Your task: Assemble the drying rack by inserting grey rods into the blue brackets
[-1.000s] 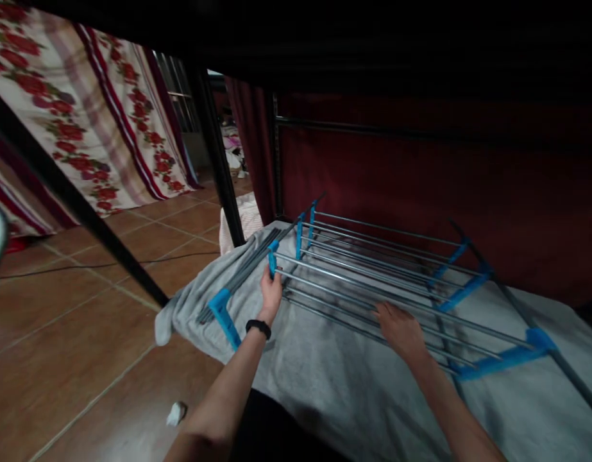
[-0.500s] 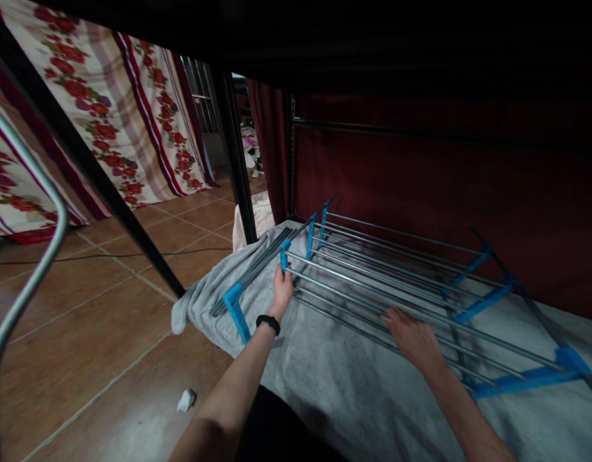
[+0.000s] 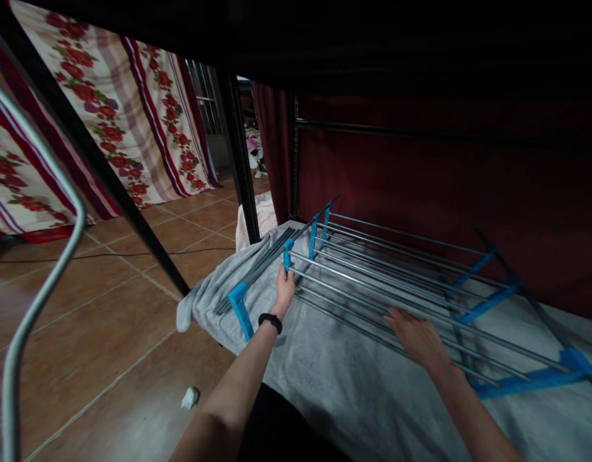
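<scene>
A metal-tube rack with blue plastic brackets lies on its side across a grey blanket. My left hand, with a black band at the wrist, is closed around the near-left end of the rack, at a small blue bracket. My right hand rests flat against the lower rods, its fingers stretched out to the left. Beside the left hand, several loose grey tubes lie on the blanket. A larger blue bracket sticks out toward me at their near end.
Black metal posts and a dark overhead surface frame the bed. Behind the rack hangs a dark red curtain. A bent metal tube rises at far left. Crumpled white paper and a cable lie on the tiled floor.
The view has shifted slightly, so everything appears a little to the right. Both hands keep their places on the rack.
</scene>
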`<state>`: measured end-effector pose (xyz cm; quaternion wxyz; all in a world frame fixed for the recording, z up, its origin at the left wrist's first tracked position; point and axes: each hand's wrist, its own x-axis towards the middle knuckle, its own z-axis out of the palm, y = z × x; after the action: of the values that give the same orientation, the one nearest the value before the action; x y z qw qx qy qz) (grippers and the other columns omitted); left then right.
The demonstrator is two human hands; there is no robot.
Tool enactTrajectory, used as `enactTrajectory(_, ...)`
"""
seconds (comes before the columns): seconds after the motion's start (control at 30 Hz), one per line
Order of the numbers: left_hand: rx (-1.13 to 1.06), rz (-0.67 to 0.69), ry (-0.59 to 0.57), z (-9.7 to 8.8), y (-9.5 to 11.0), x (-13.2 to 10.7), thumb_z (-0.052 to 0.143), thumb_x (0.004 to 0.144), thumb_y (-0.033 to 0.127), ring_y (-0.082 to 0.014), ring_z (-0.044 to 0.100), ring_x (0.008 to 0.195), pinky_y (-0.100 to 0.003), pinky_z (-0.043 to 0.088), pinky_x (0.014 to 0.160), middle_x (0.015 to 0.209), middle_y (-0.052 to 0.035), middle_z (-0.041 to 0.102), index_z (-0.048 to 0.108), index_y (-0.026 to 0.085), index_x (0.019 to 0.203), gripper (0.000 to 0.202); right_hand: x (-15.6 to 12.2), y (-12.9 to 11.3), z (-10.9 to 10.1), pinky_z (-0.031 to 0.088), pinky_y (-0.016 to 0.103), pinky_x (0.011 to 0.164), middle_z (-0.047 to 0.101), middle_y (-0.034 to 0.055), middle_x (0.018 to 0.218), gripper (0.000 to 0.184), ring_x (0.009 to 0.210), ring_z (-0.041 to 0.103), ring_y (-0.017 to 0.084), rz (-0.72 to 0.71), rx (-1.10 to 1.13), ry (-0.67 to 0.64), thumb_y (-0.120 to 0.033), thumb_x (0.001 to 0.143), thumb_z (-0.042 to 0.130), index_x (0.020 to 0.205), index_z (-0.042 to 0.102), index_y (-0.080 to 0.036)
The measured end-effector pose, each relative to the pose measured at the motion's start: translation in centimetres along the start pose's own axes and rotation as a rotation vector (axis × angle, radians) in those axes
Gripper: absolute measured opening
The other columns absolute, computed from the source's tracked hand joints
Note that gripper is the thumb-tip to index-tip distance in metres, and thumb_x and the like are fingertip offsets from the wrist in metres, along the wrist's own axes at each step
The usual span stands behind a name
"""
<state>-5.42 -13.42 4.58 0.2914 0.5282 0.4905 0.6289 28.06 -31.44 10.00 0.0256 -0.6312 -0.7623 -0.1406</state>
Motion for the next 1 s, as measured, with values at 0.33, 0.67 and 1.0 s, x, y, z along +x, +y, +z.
enactTrajectory(0.33,0.034,0.003,0.005,0.1,-0.5,0.3,0.047,0.087,0.018,-0.0203,0.061,0.084,-0.036,0.052,0.083,0.094,-0.0067,0.064,0.054,0.020,0.099,0.014,0.4,0.4,-0.4,0.042,0.029,0.065,0.076,0.0032,0.089,0.034,0.083,0.073,0.021,0.027,0.138,-0.094,-0.040,0.106,0.032,0.106,0.062,-0.025)
enactTrajectory(0.67,0.073,0.029,0.017,0.2,-0.9,0.2,0.045,0.088,0.021,-0.0204,0.061,0.083,-0.036,0.053,0.083,0.091,-0.0059,0.063,0.053,0.022,0.098,0.013,0.9,0.7,-1.1,0.048,0.031,0.079,0.076,0.0047,0.105,0.040,0.095,0.072,0.023,0.079,0.305,-0.203,-0.044,0.104,0.032,0.117,0.066,-0.028)
enactTrajectory(1.0,0.111,0.057,0.018,-0.1,-0.6,0.3,0.048,0.085,0.025,-0.0209,0.058,0.079,-0.037,0.053,0.081,0.085,-0.0040,0.059,0.054,0.022,0.094,0.012,-0.1,-0.8,-0.5,0.046,0.037,0.093,0.071,0.0113,0.121,0.039,0.107,0.067,0.024,0.050,0.125,0.048,-0.040,0.105,0.037,0.129,0.060,-0.021)
